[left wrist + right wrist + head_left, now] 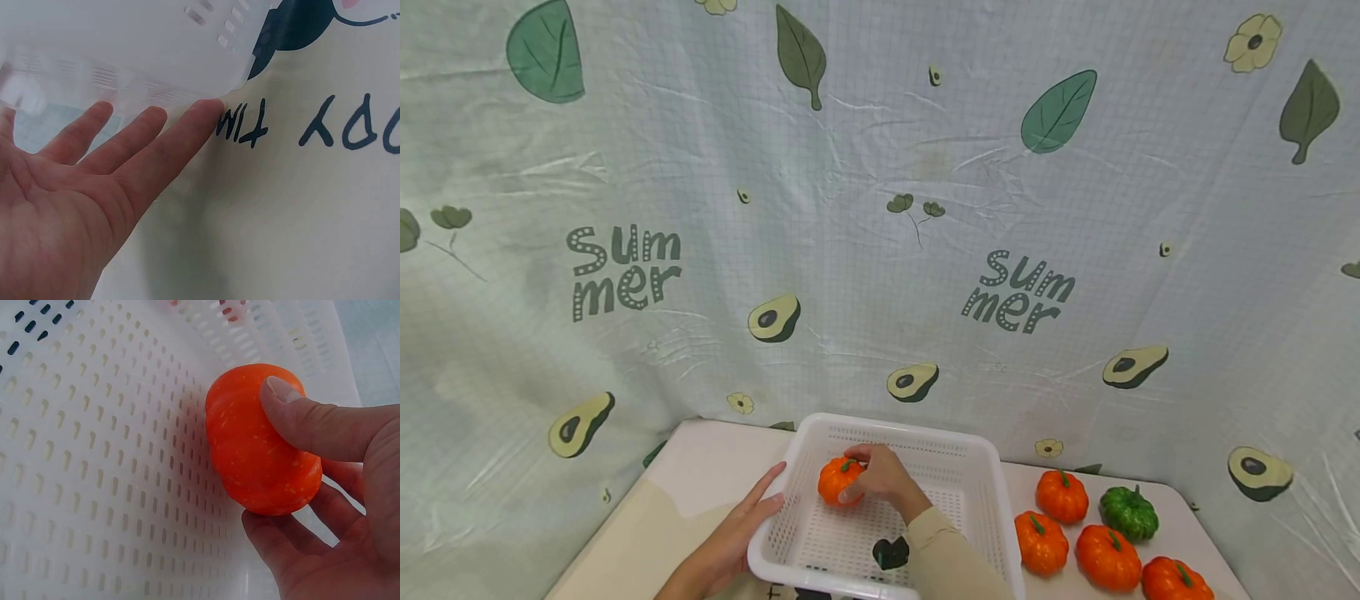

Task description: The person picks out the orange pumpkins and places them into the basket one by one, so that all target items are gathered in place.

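Note:
A small orange pumpkin (837,482) with a green stem is in the far left part of a white perforated basket (895,589). My right hand (882,477) grips it, the thumb (312,422) across one side and the fingers round the other, as the right wrist view shows. Against the basket's left side rests my left hand (739,527), its fingers straight; in the left wrist view the fingertips (209,107) touch the white plastic wall.
To the basket's right lie several more orange pumpkins (1108,557) and one green pumpkin (1129,513). The pale table (700,467) carries dark printed figures. A patterned curtain (850,250) hangs behind it. Inside the basket a dark heart-shaped patch (891,552) shows at the bottom.

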{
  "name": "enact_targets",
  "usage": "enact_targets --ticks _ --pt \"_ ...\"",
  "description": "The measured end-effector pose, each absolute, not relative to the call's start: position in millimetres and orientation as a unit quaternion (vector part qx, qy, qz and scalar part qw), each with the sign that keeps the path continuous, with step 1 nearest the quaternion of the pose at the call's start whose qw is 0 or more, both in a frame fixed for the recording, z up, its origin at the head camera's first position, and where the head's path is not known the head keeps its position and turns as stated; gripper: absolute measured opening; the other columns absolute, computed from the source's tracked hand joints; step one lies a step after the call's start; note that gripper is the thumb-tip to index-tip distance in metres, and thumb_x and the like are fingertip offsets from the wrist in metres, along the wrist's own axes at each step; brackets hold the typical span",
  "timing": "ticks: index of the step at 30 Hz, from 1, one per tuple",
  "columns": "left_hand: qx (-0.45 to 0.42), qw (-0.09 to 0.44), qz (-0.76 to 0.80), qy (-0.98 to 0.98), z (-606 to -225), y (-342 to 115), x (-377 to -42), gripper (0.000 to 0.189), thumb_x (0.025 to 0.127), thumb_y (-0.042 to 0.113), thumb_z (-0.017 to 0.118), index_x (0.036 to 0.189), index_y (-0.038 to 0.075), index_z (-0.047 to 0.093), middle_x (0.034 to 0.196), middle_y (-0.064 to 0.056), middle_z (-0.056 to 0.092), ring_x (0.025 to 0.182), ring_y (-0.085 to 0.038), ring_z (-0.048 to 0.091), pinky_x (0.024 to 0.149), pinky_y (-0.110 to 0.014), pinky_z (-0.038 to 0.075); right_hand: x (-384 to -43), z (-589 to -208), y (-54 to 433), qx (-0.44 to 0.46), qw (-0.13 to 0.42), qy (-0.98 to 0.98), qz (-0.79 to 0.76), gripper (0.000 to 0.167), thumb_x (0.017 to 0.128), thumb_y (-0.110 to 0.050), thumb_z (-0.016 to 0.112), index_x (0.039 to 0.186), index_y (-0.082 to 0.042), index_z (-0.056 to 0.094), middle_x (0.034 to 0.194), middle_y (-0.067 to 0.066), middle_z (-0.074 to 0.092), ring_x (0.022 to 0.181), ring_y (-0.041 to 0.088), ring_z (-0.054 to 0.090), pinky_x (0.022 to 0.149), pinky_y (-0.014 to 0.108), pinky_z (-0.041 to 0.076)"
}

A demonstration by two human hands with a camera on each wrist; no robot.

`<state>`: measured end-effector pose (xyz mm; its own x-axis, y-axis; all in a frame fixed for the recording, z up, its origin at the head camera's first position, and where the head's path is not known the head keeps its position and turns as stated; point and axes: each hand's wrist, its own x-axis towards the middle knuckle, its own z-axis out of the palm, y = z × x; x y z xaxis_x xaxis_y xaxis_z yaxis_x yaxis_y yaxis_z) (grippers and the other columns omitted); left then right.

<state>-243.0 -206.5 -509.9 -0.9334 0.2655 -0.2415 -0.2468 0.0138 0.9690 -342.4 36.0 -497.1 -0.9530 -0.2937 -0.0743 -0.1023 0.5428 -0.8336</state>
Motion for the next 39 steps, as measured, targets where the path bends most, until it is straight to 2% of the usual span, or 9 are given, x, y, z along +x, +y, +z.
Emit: enact_targets --ticks 8,17,22,28,33,39 --pt "0.003 0.184 0.703 0.687 -507.8 -205.1 -242.8 0.078 0.108 0.051 0.047 0.169 0.027 0.005 0.169 -0.034 0.014 0.129 -0.043 0.057 0.092 -0.066 0.057 -340.5 -496.2 35.0 -0.113 0.101 0.877 -0.457 0.059 0.069 -0.003 0.091 0.124 -0.007 0.073 0.126 0.011 0.073 0.107 0.027 0.065 0.105 0.053 0.055" --pt "0.001 0.182 0.704 0.687 -509.3 -207.6 -241.2 0.077 0.108 0.051 0.047 0.169 0.027 0.006 0.168 -0.035 0.015 0.126 -0.038 0.059 0.090 -0.065 0.058 -339.0 -495.3 34.7 -0.128 0.112 0.876 -0.452 0.059 0.070 -0.005 0.090 0.126 -0.007 0.072 0.128 0.010 0.071 0.110 0.029 0.065 0.107 0.055 0.053" --pt "0.013 0.187 0.707 0.682 -509.1 -207.2 -241.2 0.077 0.109 0.049 0.046 0.169 0.025 0.004 0.169 -0.034 0.011 0.131 -0.042 0.054 0.095 -0.067 0.055 -339.3 -495.6 37.0 -0.140 0.111 0.882 -0.436 0.060 0.070 -0.005 0.090 0.128 -0.007 0.072 0.130 0.011 0.071 0.114 0.030 0.064 0.110 0.056 0.050" --pt "0.001 0.179 0.703 0.688 -510.2 -205.8 -241.3 0.078 0.108 0.050 0.048 0.169 0.025 0.006 0.169 -0.033 0.014 0.134 -0.046 0.052 0.094 -0.068 0.055 -336.7 -493.6 38.1 -0.151 0.111 0.887 -0.422 0.061 0.072 -0.004 0.089 0.130 -0.005 0.070 0.132 0.012 0.071 0.119 0.034 0.065 0.112 0.056 0.049" --pt "-0.002 0.179 0.701 0.691 -510.9 -204.3 -240.8 0.078 0.108 0.051 0.047 0.169 0.025 0.007 0.169 -0.033 0.014 0.133 -0.045 0.053 0.094 -0.067 0.055 -329.9 -483.8 40.8 -0.142 0.106 0.887 -0.426 0.059 0.075 -0.005 0.087 0.131 -0.005 0.070 0.136 0.016 0.068 0.124 0.038 0.061 0.107 0.059 0.052" --pt "-0.009 0.170 0.696 0.698 -509.7 -205.1 -241.7 0.077 0.107 0.052 0.049 0.168 0.027 0.010 0.170 -0.031 0.016 0.131 -0.044 0.053 0.092 -0.067 0.056 -328.3 -461.6 47.2 -0.122 0.078 0.880 -0.452 0.049 0.081 -0.008 0.083 0.128 -0.005 0.071 0.135 0.017 0.070 0.127 0.040 0.062 0.101 0.054 0.057"
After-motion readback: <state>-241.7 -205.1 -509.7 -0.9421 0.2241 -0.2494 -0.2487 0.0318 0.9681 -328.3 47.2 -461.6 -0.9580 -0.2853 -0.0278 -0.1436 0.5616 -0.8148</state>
